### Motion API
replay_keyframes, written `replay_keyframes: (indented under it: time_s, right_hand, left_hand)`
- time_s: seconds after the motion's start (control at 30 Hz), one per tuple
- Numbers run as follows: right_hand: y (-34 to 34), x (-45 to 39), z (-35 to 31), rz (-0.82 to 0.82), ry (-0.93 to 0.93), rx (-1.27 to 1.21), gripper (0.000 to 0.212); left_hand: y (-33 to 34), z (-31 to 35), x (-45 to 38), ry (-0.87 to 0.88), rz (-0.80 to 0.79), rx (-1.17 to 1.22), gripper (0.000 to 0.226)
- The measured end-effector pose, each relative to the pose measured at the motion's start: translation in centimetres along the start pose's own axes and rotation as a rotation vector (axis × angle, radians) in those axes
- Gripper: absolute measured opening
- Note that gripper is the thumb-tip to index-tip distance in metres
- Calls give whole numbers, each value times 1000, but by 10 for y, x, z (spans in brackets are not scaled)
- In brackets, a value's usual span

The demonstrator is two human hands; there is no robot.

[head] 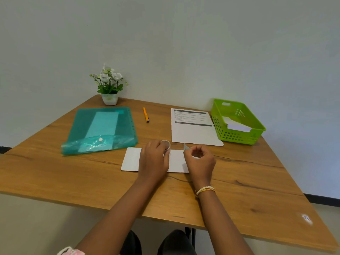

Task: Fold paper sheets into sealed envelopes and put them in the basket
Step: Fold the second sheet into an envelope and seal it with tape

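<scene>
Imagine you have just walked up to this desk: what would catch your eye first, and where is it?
The bright green basket at the table's far right stands out, with white folded paper inside. Nearest the viewer, the left hand holds a tape roll over a folded white sheet, while the right hand pinches a strip of tape. A teal plastic folder lies at the left.
</scene>
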State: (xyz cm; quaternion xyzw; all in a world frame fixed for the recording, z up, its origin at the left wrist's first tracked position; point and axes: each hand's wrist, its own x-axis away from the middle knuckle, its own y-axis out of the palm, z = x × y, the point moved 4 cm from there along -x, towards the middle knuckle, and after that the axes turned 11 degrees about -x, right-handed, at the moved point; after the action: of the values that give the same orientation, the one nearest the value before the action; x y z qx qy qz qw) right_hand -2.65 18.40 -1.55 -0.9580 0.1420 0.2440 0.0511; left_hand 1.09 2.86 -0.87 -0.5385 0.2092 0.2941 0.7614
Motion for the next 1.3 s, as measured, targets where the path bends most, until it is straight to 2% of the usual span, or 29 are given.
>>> replay_keyframes:
  time_s: [0.13,0.27,0.4,0.5,0.6,0.67,0.77,0.83,0.87,0.93,1.0,1.07,1.3]
  right_hand:
    - [0,-1,3,-8,-5,10,11]
    - [1,-3,6,-12,8,4,10]
    - [2,-4,8,-7,34,11,12]
    - [2,-5,8,7,48,11,13]
    - [1,-5,6,2,25,-4,12]
    - [0,-6,3,-1,8,-36,11]
    - [0,-7,2,-37,40,-116,15]
    - [2,-6,0,-98,59,-157,19]
    - [3,-5,-2,-129,59,-173,20]
    - [3,-4,-5,-169,34,-191,22]
    - [3,-4,-8,-193,6,-189,22]
    - [4,-4,-10,-214,-18,-178,20]
    - [6,-3,-7,-239,-32,-174,17]
  left_hand:
    - [14,-3,-36,134,-140,-230,9]
    - [31,-9,-62,205,-261,-398,19]
    - [44,-12,-73,240,-367,-465,18]
    - [42,-8,-71,252,-346,-434,18]
    - [30,4,-56,216,-174,-191,16]
    - [20,13,-45,32,-139,86,20]
    - [24,17,-28,-499,-303,602,29]
    - [31,18,-18,-853,-518,927,31]
    - [32,19,-14,-943,-630,1049,30]
    - [32,19,-12,-980,-775,1216,30]
    - [32,17,-14,-920,-825,1304,34]
    - [32,16,-15,-861,-824,1353,36]
    - [37,7,-10,-864,-758,1398,35]
